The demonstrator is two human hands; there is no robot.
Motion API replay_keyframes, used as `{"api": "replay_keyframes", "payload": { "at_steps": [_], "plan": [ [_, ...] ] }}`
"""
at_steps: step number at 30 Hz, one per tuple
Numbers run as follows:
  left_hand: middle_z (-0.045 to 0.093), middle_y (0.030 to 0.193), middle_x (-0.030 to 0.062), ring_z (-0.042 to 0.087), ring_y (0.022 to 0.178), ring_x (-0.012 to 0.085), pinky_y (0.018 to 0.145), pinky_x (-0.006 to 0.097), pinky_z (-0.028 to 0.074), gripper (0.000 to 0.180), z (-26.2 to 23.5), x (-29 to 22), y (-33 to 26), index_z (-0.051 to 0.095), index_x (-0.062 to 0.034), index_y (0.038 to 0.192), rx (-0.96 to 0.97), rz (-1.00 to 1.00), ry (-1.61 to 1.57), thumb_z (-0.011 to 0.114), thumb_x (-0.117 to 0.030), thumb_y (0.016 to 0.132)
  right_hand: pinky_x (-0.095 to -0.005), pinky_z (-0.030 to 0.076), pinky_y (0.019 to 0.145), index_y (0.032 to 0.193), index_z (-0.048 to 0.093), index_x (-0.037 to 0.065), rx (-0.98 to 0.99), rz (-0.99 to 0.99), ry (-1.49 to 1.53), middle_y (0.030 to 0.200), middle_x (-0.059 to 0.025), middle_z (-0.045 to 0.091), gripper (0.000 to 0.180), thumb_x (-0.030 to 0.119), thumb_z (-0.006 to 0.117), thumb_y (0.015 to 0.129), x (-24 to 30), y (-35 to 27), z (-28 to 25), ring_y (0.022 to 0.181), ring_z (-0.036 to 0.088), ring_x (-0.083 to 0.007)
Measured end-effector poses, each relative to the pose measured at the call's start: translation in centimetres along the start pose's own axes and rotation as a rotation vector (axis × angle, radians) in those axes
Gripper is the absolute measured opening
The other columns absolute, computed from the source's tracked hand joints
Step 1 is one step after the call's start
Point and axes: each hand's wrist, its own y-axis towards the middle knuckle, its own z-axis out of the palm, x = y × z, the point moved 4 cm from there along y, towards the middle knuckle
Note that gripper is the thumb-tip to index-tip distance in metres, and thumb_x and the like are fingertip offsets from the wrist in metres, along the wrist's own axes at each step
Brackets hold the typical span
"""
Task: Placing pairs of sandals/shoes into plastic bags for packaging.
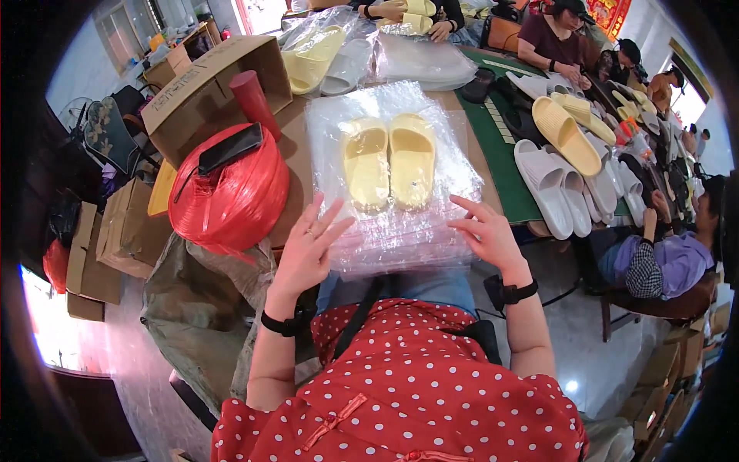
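A pair of pale yellow slides lies side by side in the middle, on or inside clear plastic; I cannot tell which for certain. Under them is a stack of clear plastic bags, its pinkish near edge overhanging the table towards me. My left hand hovers at the stack's near left corner with fingers spread, apparently holding nothing. At the near right corner my right hand is likewise open, its fingers stretched towards the plastic. Both wrists wear black bands.
A big red roll of plastic twine carries a black phone on my left, before an open cardboard box. Grey and yellow slides crowd the green table on the right. Bagged slides lie at the back. Other people work around the tables.
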Motion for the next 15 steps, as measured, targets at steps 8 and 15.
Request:
{"api": "replay_keyframes", "payload": {
  "at_steps": [8, 15],
  "plan": [
    [0.072, 0.114, 0.0102, 0.058, 0.125, 0.0332, 0.105, 0.045, 0.044, 0.017, 2.0, 1.7, -1.4, 0.072, -0.0039, 0.095, -0.062, -0.041, -0.438, 0.061, 0.002, 0.082, -0.0329, 0.051, 0.079, 0.090, 0.070, 0.003, -0.224, 0.067, 0.266, 0.104, -0.0081, 0.073, 0.006, 0.006, 0.067, 0.085, -3.2, -1.8, 0.1, 0.090, 0.065, -0.0228],
    [0.070, 0.077, 0.0108, 0.069, 0.077, 0.0177, 0.071, 0.030, 0.052, 0.017, 4.4, 3.1, -0.5, 0.066, 0.0034, 0.085, -0.261, -0.525, -0.738, 0.057, -0.008, 0.094, -0.0254, 0.044, 0.061, 0.078, 0.064, -0.002, -0.437, 0.487, 0.586, 0.069, -0.0054, 0.064, 0.017, 0.009, 0.064, 0.091, -3.7, -1.0, 1.7, 0.065, 0.057, -0.0087]
  ]
}}
